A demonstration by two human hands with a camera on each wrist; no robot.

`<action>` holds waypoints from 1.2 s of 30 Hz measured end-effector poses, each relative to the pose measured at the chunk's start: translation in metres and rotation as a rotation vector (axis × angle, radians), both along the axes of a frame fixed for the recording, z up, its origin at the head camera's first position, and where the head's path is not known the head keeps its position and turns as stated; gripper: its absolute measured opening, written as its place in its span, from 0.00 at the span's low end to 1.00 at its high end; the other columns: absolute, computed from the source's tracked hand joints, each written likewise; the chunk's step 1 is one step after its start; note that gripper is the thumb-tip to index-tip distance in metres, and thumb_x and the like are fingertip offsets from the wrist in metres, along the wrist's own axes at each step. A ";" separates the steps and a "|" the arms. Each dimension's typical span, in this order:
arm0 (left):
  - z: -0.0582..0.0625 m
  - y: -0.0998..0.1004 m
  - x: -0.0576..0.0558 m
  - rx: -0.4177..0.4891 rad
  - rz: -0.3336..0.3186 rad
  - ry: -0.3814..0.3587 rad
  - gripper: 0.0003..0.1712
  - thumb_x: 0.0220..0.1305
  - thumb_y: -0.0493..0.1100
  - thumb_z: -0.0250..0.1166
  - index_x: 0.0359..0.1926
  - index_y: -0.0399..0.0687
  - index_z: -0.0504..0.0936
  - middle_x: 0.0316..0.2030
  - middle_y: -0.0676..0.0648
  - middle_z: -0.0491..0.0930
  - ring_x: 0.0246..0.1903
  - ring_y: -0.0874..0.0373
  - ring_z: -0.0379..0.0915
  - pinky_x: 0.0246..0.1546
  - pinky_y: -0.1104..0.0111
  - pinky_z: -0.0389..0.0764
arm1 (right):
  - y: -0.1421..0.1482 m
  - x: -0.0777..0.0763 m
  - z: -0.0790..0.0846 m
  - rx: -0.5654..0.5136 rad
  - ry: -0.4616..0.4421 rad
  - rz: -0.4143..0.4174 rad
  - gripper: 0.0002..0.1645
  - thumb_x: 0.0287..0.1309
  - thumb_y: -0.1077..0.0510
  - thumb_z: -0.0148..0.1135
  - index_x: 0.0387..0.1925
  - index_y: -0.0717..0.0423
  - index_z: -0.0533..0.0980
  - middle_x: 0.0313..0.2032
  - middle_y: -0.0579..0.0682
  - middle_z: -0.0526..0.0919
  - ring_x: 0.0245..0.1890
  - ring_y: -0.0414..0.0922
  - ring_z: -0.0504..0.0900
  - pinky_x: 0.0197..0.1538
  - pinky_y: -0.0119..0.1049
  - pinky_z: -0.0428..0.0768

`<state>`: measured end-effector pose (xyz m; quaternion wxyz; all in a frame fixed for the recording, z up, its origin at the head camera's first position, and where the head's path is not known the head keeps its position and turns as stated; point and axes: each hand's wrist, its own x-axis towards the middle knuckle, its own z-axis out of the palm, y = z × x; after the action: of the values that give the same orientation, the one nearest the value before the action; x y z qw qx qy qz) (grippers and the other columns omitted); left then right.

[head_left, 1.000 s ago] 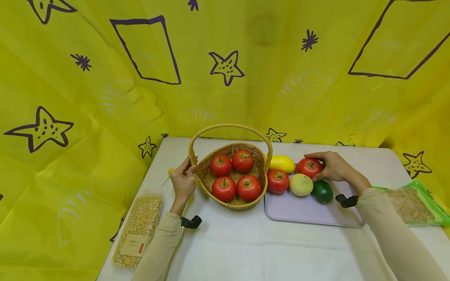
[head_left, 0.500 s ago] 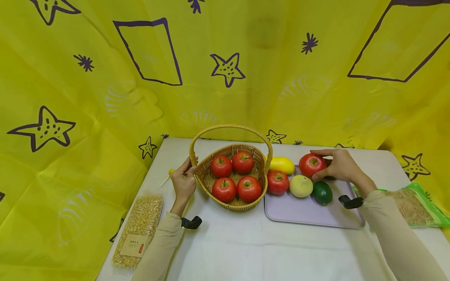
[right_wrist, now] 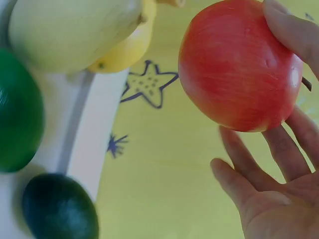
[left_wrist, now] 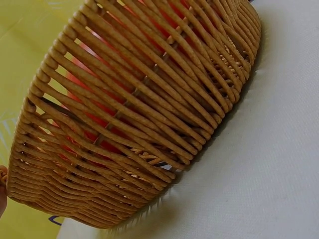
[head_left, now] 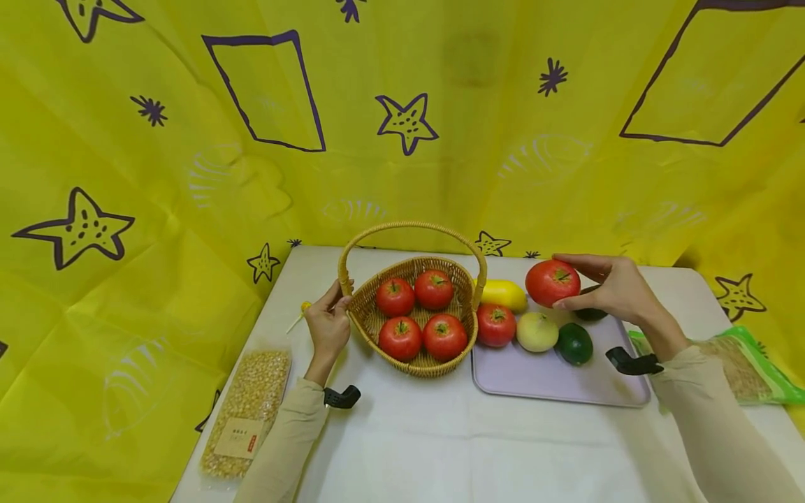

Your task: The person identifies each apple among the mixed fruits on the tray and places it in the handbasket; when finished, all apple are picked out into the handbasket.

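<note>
In the head view my left hand (head_left: 328, 325) grips the left end of a wicker basket (head_left: 428, 370), where its arched handle meets the rim. Several red apples (head_left: 401, 339) lie inside it. My right hand (head_left: 613, 290) pinches another red apple (head_left: 552, 283) between thumb and fingers, raised above the back of a lavender tray (head_left: 560, 384). The right wrist view shows the held apple (right_wrist: 239, 67) with its stem pointing right. On the tray sit a red apple (head_left: 496, 325), a pale round fruit (head_left: 537, 332), a green fruit (head_left: 574, 344) and a dark oval fruit (head_left: 591, 307).
A yellow oblong fruit (head_left: 503, 295) lies behind the tray's apple. Packed corn kernels (head_left: 251, 398) and a yellow-headed stick (head_left: 305, 307) lie at left. A green-edged bag (head_left: 742, 367) is right of the tray. A yellow patterned curtain (head_left: 465, 175) hangs behind the white table (head_left: 428, 447).
My right hand has lifted the apple up off the tray, uncovering more of the dark oval fruit behind it. The left hand and the basket have stayed in place.
</note>
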<state>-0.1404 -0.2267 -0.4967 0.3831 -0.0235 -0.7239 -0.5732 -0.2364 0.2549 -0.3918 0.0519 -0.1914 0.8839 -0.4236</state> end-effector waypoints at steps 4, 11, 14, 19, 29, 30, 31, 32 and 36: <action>0.001 -0.001 0.001 0.006 -0.001 -0.008 0.24 0.66 0.18 0.61 0.62 0.26 0.82 0.49 0.28 0.88 0.51 0.31 0.85 0.49 0.79 0.85 | -0.012 0.008 0.004 -0.096 0.003 0.026 0.47 0.42 0.63 0.88 0.68 0.56 0.80 0.56 0.26 0.85 0.54 0.21 0.81 0.53 0.16 0.81; 0.002 0.001 0.000 -0.001 0.015 -0.010 0.24 0.65 0.17 0.62 0.61 0.25 0.82 0.49 0.26 0.87 0.50 0.30 0.85 0.48 0.82 0.84 | -0.031 0.018 0.005 -0.252 0.072 0.175 0.46 0.40 0.74 0.84 0.66 0.65 0.79 0.59 0.28 0.83 0.54 0.30 0.84 0.51 0.23 0.86; 0.002 0.002 0.000 -0.002 0.011 -0.016 0.23 0.65 0.18 0.62 0.61 0.26 0.82 0.49 0.27 0.87 0.51 0.30 0.85 0.47 0.82 0.84 | -0.038 0.022 0.005 -0.281 0.102 0.222 0.47 0.39 0.75 0.84 0.66 0.65 0.79 0.61 0.29 0.82 0.56 0.31 0.83 0.51 0.24 0.86; 0.002 0.000 0.001 -0.002 0.007 -0.034 0.24 0.66 0.19 0.62 0.63 0.26 0.81 0.50 0.28 0.87 0.52 0.32 0.85 0.47 0.81 0.85 | -0.053 0.029 0.005 -0.320 0.092 0.275 0.50 0.35 0.75 0.86 0.66 0.64 0.79 0.63 0.32 0.84 0.62 0.33 0.80 0.54 0.26 0.87; 0.001 -0.002 0.001 -0.003 0.012 -0.033 0.24 0.66 0.18 0.62 0.62 0.27 0.82 0.49 0.29 0.88 0.51 0.32 0.85 0.48 0.81 0.85 | -0.095 0.042 0.002 -0.331 0.032 0.294 0.51 0.32 0.67 0.91 0.65 0.56 0.83 0.61 0.39 0.87 0.63 0.35 0.80 0.58 0.27 0.85; 0.001 -0.002 0.001 -0.003 0.012 -0.031 0.24 0.66 0.18 0.62 0.62 0.27 0.82 0.49 0.29 0.88 0.51 0.32 0.85 0.48 0.81 0.85 | -0.099 0.043 0.002 -0.335 0.017 0.294 0.50 0.33 0.67 0.91 0.65 0.55 0.83 0.61 0.40 0.87 0.63 0.35 0.80 0.58 0.27 0.85; 0.001 -0.002 0.001 -0.001 0.009 -0.027 0.24 0.66 0.18 0.62 0.62 0.27 0.82 0.49 0.28 0.88 0.51 0.31 0.85 0.48 0.81 0.85 | -0.104 0.045 0.002 -0.338 0.001 0.292 0.50 0.33 0.66 0.91 0.65 0.54 0.83 0.61 0.40 0.87 0.63 0.35 0.79 0.59 0.27 0.85; 0.001 -0.002 0.001 0.000 0.008 -0.028 0.24 0.66 0.18 0.62 0.62 0.26 0.82 0.49 0.28 0.88 0.51 0.31 0.85 0.48 0.81 0.85 | -0.108 0.046 0.002 -0.344 -0.013 0.290 0.50 0.34 0.66 0.91 0.65 0.53 0.83 0.61 0.42 0.87 0.63 0.36 0.79 0.59 0.27 0.85; 0.001 -0.002 0.001 0.003 0.000 -0.033 0.23 0.67 0.19 0.61 0.62 0.25 0.81 0.49 0.27 0.87 0.51 0.30 0.85 0.49 0.79 0.85 | -0.124 0.051 0.000 -0.374 -0.074 0.287 0.49 0.36 0.65 0.91 0.66 0.53 0.82 0.64 0.48 0.86 0.65 0.36 0.79 0.61 0.30 0.85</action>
<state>-0.1398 -0.2287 -0.4953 0.3712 -0.0134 -0.7293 -0.5746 -0.1852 0.1306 -0.3921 0.1075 -0.3059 0.7514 -0.5748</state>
